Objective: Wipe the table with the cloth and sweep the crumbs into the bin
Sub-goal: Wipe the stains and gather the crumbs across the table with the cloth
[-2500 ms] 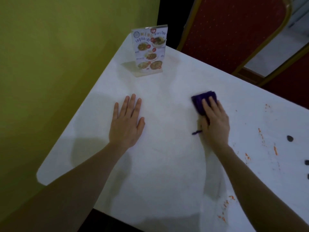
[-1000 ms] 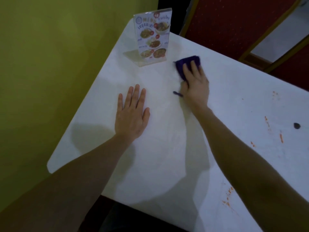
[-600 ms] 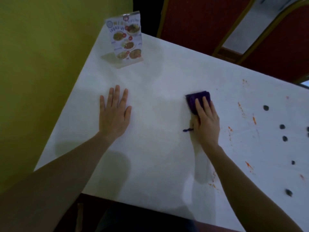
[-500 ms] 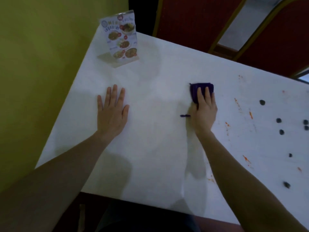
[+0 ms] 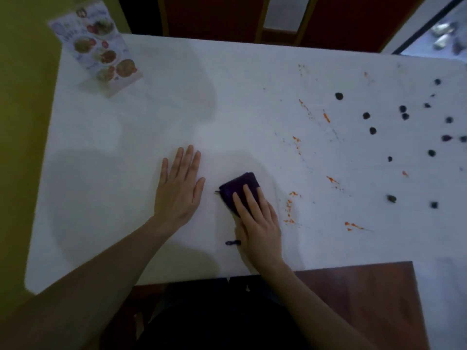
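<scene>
A folded purple cloth (image 5: 235, 189) lies on the white table (image 5: 151, 117) near its front edge. My right hand (image 5: 260, 223) presses flat on the cloth, fingers spread over its near half. My left hand (image 5: 180, 188) rests flat on the table just left of the cloth, fingers apart, holding nothing. Orange crumbs (image 5: 290, 205) are scattered right of the cloth, and several dark round bits (image 5: 372, 130) lie farther right. No bin is in view.
A standing menu card (image 5: 98, 54) is at the table's back left corner. A yellow-green wall (image 5: 22, 122) runs along the left. Red chair backs (image 5: 214, 16) stand behind the table. A brown wooden surface (image 5: 366, 299) shows below the front edge.
My right hand has drawn the cloth back toward the front edge and closer to my left hand. The view has swung right, showing more crumbs. My left hand stays flat.
</scene>
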Available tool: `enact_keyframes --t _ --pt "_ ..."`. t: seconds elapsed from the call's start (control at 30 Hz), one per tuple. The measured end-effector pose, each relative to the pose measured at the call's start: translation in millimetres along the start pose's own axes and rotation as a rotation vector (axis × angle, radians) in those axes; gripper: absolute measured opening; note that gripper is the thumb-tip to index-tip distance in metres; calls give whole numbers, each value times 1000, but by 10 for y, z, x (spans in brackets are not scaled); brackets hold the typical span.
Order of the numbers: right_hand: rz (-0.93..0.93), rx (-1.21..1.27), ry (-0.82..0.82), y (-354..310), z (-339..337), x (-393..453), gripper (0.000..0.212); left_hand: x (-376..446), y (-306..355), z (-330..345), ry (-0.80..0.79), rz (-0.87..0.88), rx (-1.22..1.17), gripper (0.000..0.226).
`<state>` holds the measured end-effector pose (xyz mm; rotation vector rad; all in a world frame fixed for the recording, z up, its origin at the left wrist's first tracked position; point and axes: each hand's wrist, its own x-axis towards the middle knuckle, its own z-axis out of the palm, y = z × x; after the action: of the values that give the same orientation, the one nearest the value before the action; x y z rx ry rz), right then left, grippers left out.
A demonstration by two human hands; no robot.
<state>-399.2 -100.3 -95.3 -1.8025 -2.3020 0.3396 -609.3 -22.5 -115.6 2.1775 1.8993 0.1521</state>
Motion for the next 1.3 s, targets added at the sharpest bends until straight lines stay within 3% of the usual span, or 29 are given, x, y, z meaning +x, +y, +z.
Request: enact_keyframes --t 0.2,0.37,0.5,0.63,0.77,0.87,0.93,1.03,1.2,1.3 --pt "79 -46 51 726 -249 -624 63 6 545 136 -34 94 -20 62" --pt "253 -56 89 1548 -499 -970 59 16 988 254 -49 37 -25 64" --pt "410 -11 150 2086 -659 -798 57 3 1079 325 -24 -7 62 64" --pt "557 73 247 2057 -612 -195 57 9 1099 344 -13 -3 91 64" --pt "394 99 225 1612 -457 237 57 -2 1118 357 -7 -16 83 64" --pt "90 91 129 1296 -350 104 57 -8 1129 353 -13 -26 100 64" --pt "-79 73 51 1315 -334 -171 61 -7 1134 356 -15 -28 105 64" --pt "-145 43 39 1740 -447 -530 63 -7 1136 360 -4 -28 88 64" --pt "141 58 116 2499 -722 -183 59 12 1132 363 34 -61 68 66" --pt "376 92 168 2425 -740 485 59 2 1129 379 30 -62 71 67"
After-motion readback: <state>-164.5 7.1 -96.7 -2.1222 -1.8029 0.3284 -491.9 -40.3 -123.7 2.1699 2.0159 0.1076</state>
